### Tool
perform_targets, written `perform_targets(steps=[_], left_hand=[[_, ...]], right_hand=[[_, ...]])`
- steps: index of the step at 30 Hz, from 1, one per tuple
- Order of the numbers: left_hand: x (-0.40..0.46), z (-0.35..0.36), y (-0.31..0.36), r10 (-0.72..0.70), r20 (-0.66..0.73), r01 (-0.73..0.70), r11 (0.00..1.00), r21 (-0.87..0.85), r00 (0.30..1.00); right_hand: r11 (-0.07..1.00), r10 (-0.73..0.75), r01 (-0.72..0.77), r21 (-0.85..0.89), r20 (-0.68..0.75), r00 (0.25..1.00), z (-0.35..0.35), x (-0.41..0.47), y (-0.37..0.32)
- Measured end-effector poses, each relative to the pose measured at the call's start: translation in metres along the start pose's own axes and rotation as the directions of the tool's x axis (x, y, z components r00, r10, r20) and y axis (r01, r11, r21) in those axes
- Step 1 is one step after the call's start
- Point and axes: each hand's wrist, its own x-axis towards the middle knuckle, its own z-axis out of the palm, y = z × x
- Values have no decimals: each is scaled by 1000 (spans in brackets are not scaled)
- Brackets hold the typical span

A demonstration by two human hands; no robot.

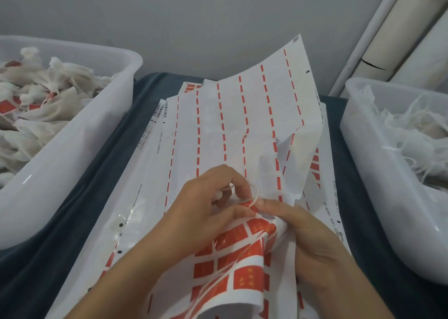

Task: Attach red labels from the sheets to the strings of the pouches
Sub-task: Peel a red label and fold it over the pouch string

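A white string (pixel 255 195) is pinched between the thumb and curled fingers of the left hand (pixel 206 207), where it forms a small loop above the fingertips. The same string and a red label (pixel 246 206) are touched by the fingertips of the right hand (pixel 312 241), whose fingers are bent around the crumpled part of a label sheet (pixel 232 253). This sheet is held up near the bottom centre, and rows of red labels are seen on it. The pouch that belongs to the string cannot be made out clearly.

Behind the hands an emptied sheet (pixel 254 115) with red dashed lines is curled upward, and more flat sheets lie under it on a dark blue cloth (pixel 145 105).

At the left a clear bin (pixel 80 146) is placed, filled with white pouches (pixel 43 93), some with red labels already on them. At the right a second clear bin (pixel 378 173) is seen, with loose white pouches and strings (pixel 417 124) inside. Pale rolls (pixel 397 35) are leaned against the grey wall at the upper right.
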Motion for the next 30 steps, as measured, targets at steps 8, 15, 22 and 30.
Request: perform_targets(steps=[8,15,22,30], left_hand=[[-2,-3,1,8,14,-9,998,61,1000],[-1,-5,5,7,-8,-8,1000,-22,1000],[-1,-9,4,-72,-55,68,995,-67,996],[0,-17,5,-270,-189,179,902,-393,944]], right_hand=[[991,1,-7,-136,-49,999,-2,0,-2],[986,-78,67,-156,-64,995,-6,4,-5],[931,-170,84,-354,-220,961,-20,8,-8],[340,-830,175,-924,-208,517,-14,9,-9]])
